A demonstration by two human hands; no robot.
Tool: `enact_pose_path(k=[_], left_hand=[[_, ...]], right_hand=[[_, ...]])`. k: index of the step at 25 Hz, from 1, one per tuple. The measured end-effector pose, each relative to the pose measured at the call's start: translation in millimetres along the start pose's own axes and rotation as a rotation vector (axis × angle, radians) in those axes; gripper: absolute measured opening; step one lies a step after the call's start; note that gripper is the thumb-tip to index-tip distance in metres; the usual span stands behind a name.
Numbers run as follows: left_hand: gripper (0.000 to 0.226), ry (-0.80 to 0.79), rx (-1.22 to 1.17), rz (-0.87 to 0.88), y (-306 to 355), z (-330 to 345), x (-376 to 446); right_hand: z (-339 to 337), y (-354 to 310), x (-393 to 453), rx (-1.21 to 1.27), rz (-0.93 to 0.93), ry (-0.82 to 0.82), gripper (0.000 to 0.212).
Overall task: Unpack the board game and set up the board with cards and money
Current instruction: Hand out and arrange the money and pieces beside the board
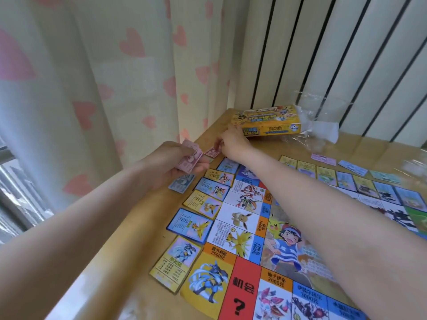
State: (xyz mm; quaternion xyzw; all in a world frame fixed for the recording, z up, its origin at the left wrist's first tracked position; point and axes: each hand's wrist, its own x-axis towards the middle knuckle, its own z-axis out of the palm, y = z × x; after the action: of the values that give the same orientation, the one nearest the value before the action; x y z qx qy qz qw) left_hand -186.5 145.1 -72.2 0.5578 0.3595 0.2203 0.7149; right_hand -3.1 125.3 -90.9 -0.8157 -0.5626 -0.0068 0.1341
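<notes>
Dealing out the money

Left hand [171, 162] is gripping pink banknotes [188, 161] as stock — right hand [231, 144] is pinching one note [211, 151] beyond the board [277, 239].

A light wooden tabletop [111, 269] with a glossy finish fills the lower part of the view, its far-left corner reaching toward the window. Behind its left edge hangs a cream fabric curtain printed with pink hearts [99, 72], falling in soft folds below the level of the tabletop. Beyond the far edge stands a white wall of vertical panels with dark grooves between them [346, 54]. At the lower left, past the curtain, a grey metal window frame [9, 155] shows, with a blurred outdoor view under it
</notes>
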Motion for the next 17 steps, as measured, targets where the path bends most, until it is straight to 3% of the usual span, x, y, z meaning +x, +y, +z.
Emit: enact_pose_path(k=[2, 3, 5, 6, 9, 13, 17], left_hand=[[0.012, -0.066, 0.013, 0.042, 2, 3, -4], [0.009, -0.081, 0.042, 0.072, 3, 4, -8], [0.005, -0.101, 0.139, 0.121, 8, 10, -21], [0.004, -0.131, 0.189, 0.138, 9, 16, -32], [0.007, -0.299, 0.302, 0.186, 7, 39, -72], [0.013, -0.508, 0.337, 0.123, -19, 66, -131], [0.012, -0.683, 0.474, 0.043, -36, 82, -180]], right_hand=[[-18, -8, -13, 0.109, -0.024, 0.089, 0.023], [-31, -14, -24, 0.292, -0.017, 0.09, 0.023], [-60, -26, -56, 0.697, 0.019, -0.072, 0.026], [-74, -29, -79, 0.776, 0.007, -0.136, 0.023], [-101, -28, -147, 0.849, -0.029, -0.178, 0.006], [-116, -20, -240, 0.929, 0.076, -0.232, 0.015], [-117, -17, -326, 0.831, 0.141, -0.262, 0.018]])
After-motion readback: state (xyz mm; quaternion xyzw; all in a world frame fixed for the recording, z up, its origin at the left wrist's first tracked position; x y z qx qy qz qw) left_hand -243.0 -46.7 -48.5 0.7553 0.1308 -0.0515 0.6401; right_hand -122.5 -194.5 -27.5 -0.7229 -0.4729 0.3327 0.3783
